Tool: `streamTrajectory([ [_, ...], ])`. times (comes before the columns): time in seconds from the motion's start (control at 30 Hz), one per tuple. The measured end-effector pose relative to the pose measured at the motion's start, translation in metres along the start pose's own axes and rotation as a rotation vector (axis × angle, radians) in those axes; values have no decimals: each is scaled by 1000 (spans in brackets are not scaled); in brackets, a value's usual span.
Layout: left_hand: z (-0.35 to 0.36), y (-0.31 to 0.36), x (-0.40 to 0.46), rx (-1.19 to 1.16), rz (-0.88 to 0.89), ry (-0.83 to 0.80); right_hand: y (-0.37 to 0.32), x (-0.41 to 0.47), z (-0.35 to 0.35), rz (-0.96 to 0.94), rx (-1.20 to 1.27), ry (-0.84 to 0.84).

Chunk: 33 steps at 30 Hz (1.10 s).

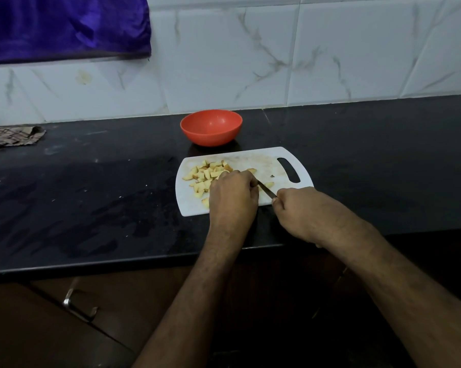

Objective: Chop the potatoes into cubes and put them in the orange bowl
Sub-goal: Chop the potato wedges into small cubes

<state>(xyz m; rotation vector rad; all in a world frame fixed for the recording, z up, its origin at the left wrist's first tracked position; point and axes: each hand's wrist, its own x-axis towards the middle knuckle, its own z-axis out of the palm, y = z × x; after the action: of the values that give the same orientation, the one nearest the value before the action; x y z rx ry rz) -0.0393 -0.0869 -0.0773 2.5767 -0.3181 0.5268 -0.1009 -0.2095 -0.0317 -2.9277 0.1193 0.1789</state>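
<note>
At the near edge of the white cutting board (pixel 253 160), the right hand (pixel 298 211) grips a knife (pixel 267 191); the left hand (pixel 233 193), fingers curled, rests on potato cubes (pixel 205 175). At 12 o'clock beyond the board, on the dark surface (pixel 91 197), sits the orange bowl (pixel 211 127), holding nothing.

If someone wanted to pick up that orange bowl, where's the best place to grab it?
Probably the near rim of the orange bowl, reached from above: it stands upright and open-topped behind the cutting board, with free counter on both sides and round walls that offer no handle.
</note>
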Motion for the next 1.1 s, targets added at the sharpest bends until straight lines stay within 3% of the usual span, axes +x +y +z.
streamTrajectory([
  [0.23, 0, -1, 1, -44, -17, 9, -6, 9, -18, 71, 36, -212],
  [0.37, -1, 1, -3, -23, -35, 27, -7, 7, -16, 72, -6, -236],
  [0.63, 0, -2, -3, 59, -72, 67, 5, -13, -9, 1, -47, -95],
  [0.83, -4, 0, -2, 61, -55, 17, 14, 18, -8, -77, 222, 303],
  [1.1, -7, 1, -2, 89, -23, -13, 17, 65, 15, -224, 362, 290],
])
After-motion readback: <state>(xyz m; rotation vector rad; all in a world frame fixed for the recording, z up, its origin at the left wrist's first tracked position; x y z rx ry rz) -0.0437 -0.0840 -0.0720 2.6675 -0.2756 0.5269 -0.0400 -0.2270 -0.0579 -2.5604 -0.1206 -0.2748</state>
